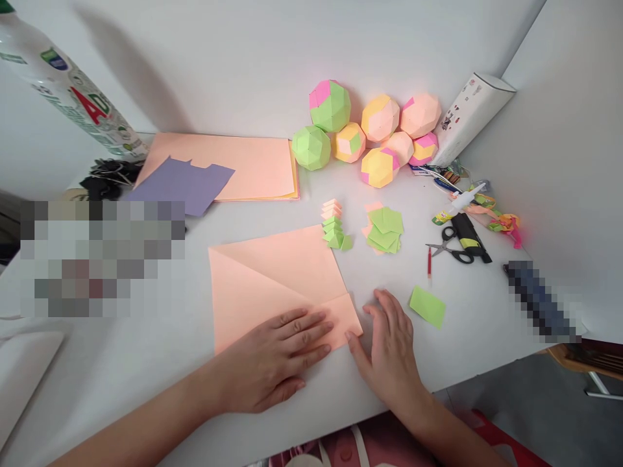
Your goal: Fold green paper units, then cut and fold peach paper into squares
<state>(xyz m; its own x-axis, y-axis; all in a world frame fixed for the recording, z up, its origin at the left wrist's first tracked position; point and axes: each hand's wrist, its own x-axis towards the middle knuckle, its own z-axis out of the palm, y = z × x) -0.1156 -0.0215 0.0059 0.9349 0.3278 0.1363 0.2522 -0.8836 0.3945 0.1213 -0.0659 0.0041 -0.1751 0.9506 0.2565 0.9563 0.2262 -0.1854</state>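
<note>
A large peach sheet of paper (257,285) lies on the white table with a crease across it and its lower right part folded over. My left hand (287,357) rests flat on the folded part, fingers stretched to the right. At the sheet's right corner is my right hand (389,337), its fingers loosely curved and apart, the thumb touching the paper's edge. A small green paper rectangle (427,306) lies just right of that hand. Beyond the sheet are a row of folded peach and green pieces (333,224) and a pile of green and peach cutouts (384,228).
Several paper balls (329,107) sit against the back wall. Scissors (446,245), a red pencil (429,263) and a glue bottle (467,196) lie at right. A purple sheet (185,185) overlaps stacked peach paper (253,162) at back left, near a tall white bottle (73,84).
</note>
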